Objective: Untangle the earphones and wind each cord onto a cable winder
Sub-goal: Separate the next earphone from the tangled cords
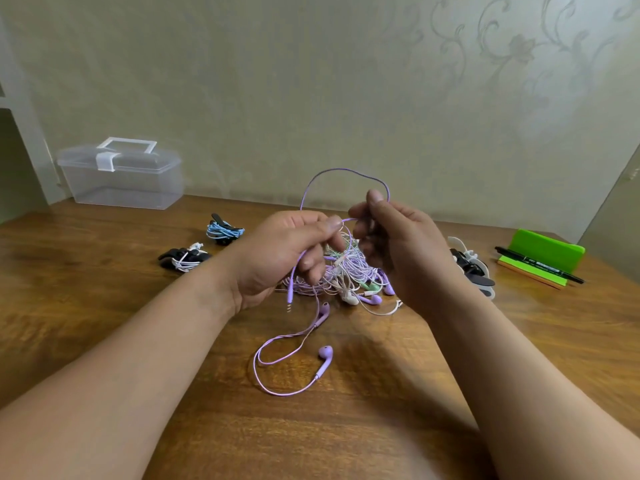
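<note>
While you hold both hands up over the brown wooden tabletop (pixel 86 271), everything turns on how the thin lilac earphone cord (pixel 346 170) runs between them. Your left hand (pixel 284 261) is curled round it, thumb and fingers pinching, and the lilac jack plug (pixel 289 297) dangles straight down just under that fist. From there the cord arches up and across in one open loop, side to side, and comes down into your right hand (pixel 405 247), which pinches it under the thumb with the other fingers curled in.

Below and just beyond your hands sits the knotted heap of lilac, white and pale green earphone cords (pixel 353 271), on the tabletop between your wrists. That's where the cord disappears, though exactly where it enters the knot I can't tell. Closer to you, a lilac earbud (pixel 325 351) lies free on the wood, its lead curling back toward the heap.

So the free end is on your left, the snarl is under your right. My read: the plug side wants feeding through, left to right, rather than tugging the loop upward, which could tighten things.

The spare black and white flat cable winders (pixel 472 268) lie just beyond your right wrist, so that hand is the nearer one when winding comes.
</note>
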The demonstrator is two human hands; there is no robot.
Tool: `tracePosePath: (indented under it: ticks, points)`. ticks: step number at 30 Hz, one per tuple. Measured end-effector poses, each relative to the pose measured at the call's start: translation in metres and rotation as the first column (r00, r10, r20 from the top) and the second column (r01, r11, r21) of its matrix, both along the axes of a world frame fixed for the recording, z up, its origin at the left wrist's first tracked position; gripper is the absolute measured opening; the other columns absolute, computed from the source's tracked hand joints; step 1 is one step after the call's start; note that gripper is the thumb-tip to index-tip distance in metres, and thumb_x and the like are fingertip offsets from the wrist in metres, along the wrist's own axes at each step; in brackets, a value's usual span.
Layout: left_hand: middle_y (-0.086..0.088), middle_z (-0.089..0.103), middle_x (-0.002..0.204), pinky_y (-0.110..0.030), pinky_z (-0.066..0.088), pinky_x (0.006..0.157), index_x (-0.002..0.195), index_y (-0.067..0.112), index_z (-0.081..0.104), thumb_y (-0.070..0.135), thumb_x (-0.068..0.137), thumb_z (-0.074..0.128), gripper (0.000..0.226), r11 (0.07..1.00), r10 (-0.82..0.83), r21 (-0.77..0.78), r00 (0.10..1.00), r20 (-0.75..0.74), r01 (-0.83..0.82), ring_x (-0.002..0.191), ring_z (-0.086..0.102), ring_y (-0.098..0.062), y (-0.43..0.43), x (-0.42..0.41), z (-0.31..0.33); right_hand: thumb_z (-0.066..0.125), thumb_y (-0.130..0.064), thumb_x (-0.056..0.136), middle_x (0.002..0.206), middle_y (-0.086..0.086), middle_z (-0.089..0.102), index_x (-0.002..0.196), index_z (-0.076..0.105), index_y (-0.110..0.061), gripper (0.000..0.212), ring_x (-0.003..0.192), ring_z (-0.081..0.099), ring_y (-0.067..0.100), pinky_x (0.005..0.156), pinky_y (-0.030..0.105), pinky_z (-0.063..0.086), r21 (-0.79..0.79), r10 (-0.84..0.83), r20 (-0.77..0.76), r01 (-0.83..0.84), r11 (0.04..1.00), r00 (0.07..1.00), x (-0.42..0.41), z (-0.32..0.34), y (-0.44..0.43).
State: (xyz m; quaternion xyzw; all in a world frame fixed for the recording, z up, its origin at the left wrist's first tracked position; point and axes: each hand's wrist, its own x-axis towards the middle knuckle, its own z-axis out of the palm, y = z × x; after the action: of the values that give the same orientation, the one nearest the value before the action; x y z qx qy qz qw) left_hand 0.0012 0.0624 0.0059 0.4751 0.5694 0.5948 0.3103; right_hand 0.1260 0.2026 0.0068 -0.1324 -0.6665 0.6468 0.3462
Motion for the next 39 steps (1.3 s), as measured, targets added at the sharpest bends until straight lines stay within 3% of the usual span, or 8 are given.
tracePosePath:
  ticks: [4, 8, 11, 14, 17, 28, 34, 39]
  points:
    - [0.002, 0.025, 0.047, -0.021, 0.022, 0.042, 0.079, 0.009, 0.057, 0.027, 0.106, 0.05, 0.034, 1.0, -0.021, 0.003, 0.99, 0.142, 0.021, 0.035, 0.028, -0.012, -0.004, -0.004, 0.003, 0.056, -0.039, 0.107, 0.071, 0.0, 0.059, 0.089, 0.067, -0.013, 0.033, 0.058, 0.049, 0.015, 0.051, 0.025, 0.038, -0.015, -0.105, 0.062, 0.106, 0.994, 0.993, -0.001, 0.0, 0.003]
    - [0.002, 0.022, 0.051, -0.023, 0.013, 0.044, 0.082, 0.008, 0.058, 0.02, 0.105, 0.046, 0.029, 0.999, -0.045, 0.01, 0.979, 0.196, 0.044, 0.037, 0.019, -0.009, -0.004, -0.007, 0.005, 0.071, -0.046, 0.096, 0.115, -0.001, 0.064, 0.128, 0.055, -0.018, 0.045, 0.102, 0.065, 0.013, 0.086, 0.03, 0.051, 0.486, -0.543, 0.017, 0.468, 0.738, 0.839, 0.0, -0.007, 0.006]
    - [0.001, 0.021, 0.055, -0.019, 0.015, 0.038, 0.083, 0.009, 0.059, 0.02, 0.107, 0.046, 0.03, 0.999, -0.037, -0.019, 0.98, 0.197, 0.042, 0.04, 0.017, -0.007, -0.004, -0.003, 0.005, 0.058, -0.044, 0.105, 0.122, -0.005, 0.069, 0.138, 0.055, -0.022, 0.04, 0.117, 0.064, 0.006, 0.099, 0.028, 0.05, 0.577, -0.24, -0.059, 0.229, 0.784, 0.969, 0.004, -0.004, -0.002]
    - [0.002, 0.022, 0.053, -0.017, 0.016, 0.037, 0.082, 0.01, 0.058, 0.022, 0.107, 0.046, 0.03, 1.0, -0.015, 0.002, 0.975, 0.223, 0.015, 0.039, 0.017, -0.006, -0.003, -0.004, 0.005, 0.052, -0.039, 0.109, 0.082, 0.003, 0.069, 0.11, 0.065, -0.011, 0.031, 0.079, 0.072, 0.023, 0.079, 0.041, 0.058, 0.467, 0.009, 0.142, -0.075, 0.881, 0.99, 0.001, -0.004, -0.012]
    - [0.002, 0.028, 0.052, -0.021, 0.015, 0.043, 0.083, 0.007, 0.059, 0.02, 0.106, 0.045, 0.029, 1.0, 0.002, 0.003, 0.973, 0.231, -0.003, 0.04, 0.021, -0.009, -0.002, -0.008, 0.004, 0.058, -0.03, 0.107, 0.055, -0.001, 0.048, 0.09, 0.067, -0.011, 0.027, 0.049, 0.049, 0.019, 0.051, 0.028, 0.041, 0.429, -0.073, 0.174, -0.009, 0.903, 0.982, 0.0, -0.004, -0.007]
    - [-0.017, 0.075, 0.111, -0.022, 0.058, 0.064, 0.125, 0.002, 0.065, 0.011, 0.095, 0.057, 0.032, 0.945, -0.323, 0.021, 0.918, 0.231, 0.327, 0.079, 0.073, -0.016, -0.009, -0.002, 0.0, 0.064, -0.033, 0.104, 0.059, -0.004, 0.05, 0.092, 0.074, -0.012, 0.025, 0.057, 0.042, 0.016, 0.056, 0.032, 0.036, 0.295, -0.227, 0.066, 0.199, 0.935, 0.972, -0.003, -0.012, 0.008]
    - [-0.015, 0.075, 0.116, -0.025, 0.063, 0.069, 0.13, 0.016, 0.066, 0.015, 0.092, 0.059, 0.039, 0.975, -0.181, 0.182, 0.933, 0.311, 0.128, 0.083, 0.076, -0.019, 0.0, -0.001, 0.001, 0.06, -0.029, 0.107, 0.058, -0.003, 0.047, 0.096, 0.073, -0.012, 0.024, 0.05, 0.042, 0.014, 0.048, 0.029, 0.043, 0.276, -0.128, 0.096, 0.097, 0.956, 0.987, -0.005, -0.017, 0.004]
    - [-0.012, 0.075, 0.119, -0.025, 0.061, 0.074, 0.137, 0.016, 0.06, 0.002, 0.101, 0.054, 0.039, 0.977, -0.009, 0.209, 0.96, 0.279, -0.052, 0.081, 0.076, -0.017, 0.007, -0.011, -0.005, 0.054, -0.016, 0.107, 0.064, -0.012, 0.06, 0.111, 0.076, -0.027, 0.026, 0.058, 0.046, 0.004, 0.057, 0.023, 0.038, 0.541, -0.124, 0.234, -0.023, 0.841, 0.964, -0.008, -0.02, -0.006]
